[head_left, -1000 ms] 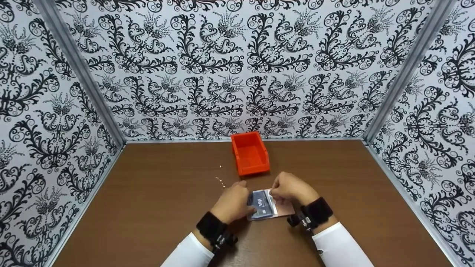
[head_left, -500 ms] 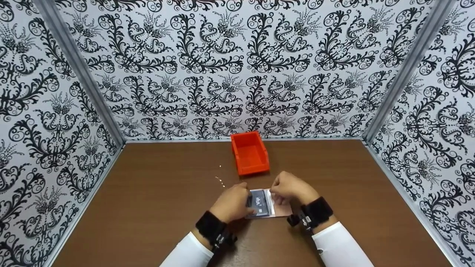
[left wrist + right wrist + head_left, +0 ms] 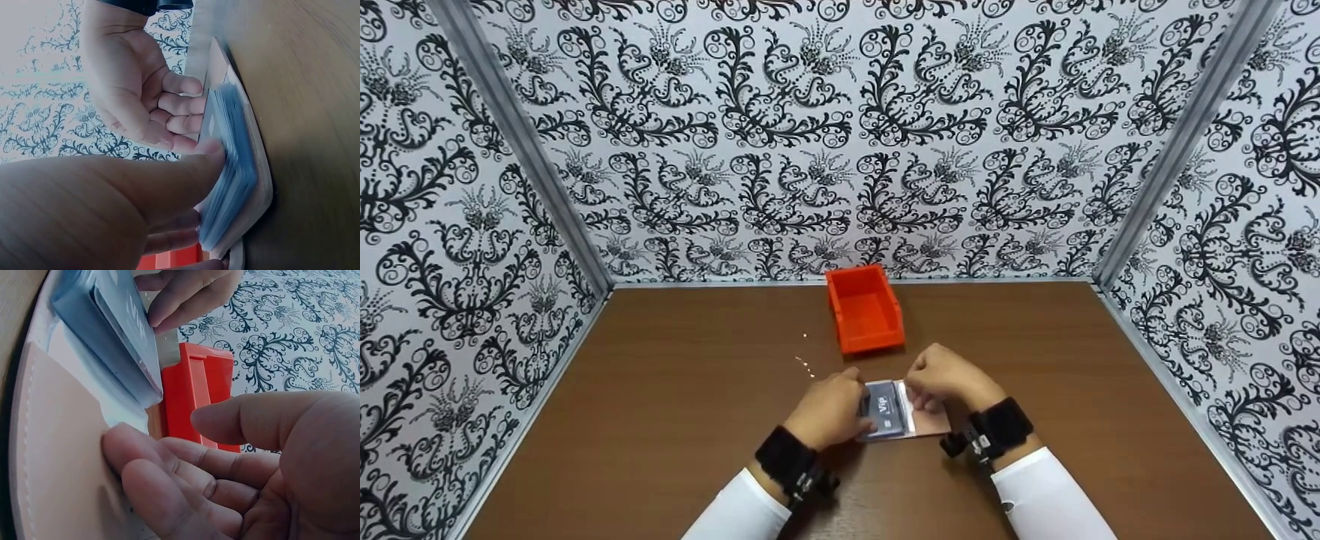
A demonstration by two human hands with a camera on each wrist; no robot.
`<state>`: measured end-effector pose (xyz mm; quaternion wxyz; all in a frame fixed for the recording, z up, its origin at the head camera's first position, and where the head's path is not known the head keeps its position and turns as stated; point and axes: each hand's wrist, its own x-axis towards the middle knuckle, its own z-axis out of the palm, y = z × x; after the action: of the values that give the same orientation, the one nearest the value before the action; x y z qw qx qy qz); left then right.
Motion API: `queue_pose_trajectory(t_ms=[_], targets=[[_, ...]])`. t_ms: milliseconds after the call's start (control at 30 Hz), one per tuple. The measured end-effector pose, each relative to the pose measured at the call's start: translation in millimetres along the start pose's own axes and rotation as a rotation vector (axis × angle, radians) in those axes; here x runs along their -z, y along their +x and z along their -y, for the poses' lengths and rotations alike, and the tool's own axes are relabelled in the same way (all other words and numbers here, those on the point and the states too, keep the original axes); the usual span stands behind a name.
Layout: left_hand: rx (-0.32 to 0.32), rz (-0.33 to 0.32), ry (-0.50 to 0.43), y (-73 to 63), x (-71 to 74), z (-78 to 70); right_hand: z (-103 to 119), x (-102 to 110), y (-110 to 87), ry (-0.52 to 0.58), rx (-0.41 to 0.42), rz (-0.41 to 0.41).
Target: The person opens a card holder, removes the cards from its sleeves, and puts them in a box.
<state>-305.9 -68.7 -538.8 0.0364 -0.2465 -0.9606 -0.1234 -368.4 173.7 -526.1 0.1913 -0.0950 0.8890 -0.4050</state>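
Card holder (image 3: 910,430), pale-pink and stitched, lies spread well short of the far edge of the brown wooden tabletop (image 3: 682,405), my left hand (image 3: 831,411) pinching its clear plastic card sleeves (image 3: 883,421), my relaxed right hand's (image 3: 945,377) fingertips touching its pink flap, seemingly working there, which calls for steady sleeves.

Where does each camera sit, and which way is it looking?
Head camera: on the head, looking forward and down at the table, red bin and open card holder; left hand, right hand, wristbands and white sleeves show.
Left wrist: on that wrist, looking along the left hand at the bluish pages; right hand beyond.
Right wrist: on that wrist, looking across the right hand at the pinkish cover; left hand beyond.
Both wrist views share the red bin.
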Motion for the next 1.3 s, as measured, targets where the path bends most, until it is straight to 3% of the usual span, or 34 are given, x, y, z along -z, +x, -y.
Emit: queue_pose_trajectory(t_ms=[333,667,1300], targets=[[0.021,0.003,0.005,1.7,-2.8,-4.5,-3,-6,0.9,0.168,0.022,0.105],[0.000,-0.006,0.025,1.3,-4.8,-4.0,-3,-11,6.7,0.190,0.030,0.109],[0.063,0.000,0.000,3.5,-6.3,-4.8,-3,0,3.6,0.232,0.013,0.076]])
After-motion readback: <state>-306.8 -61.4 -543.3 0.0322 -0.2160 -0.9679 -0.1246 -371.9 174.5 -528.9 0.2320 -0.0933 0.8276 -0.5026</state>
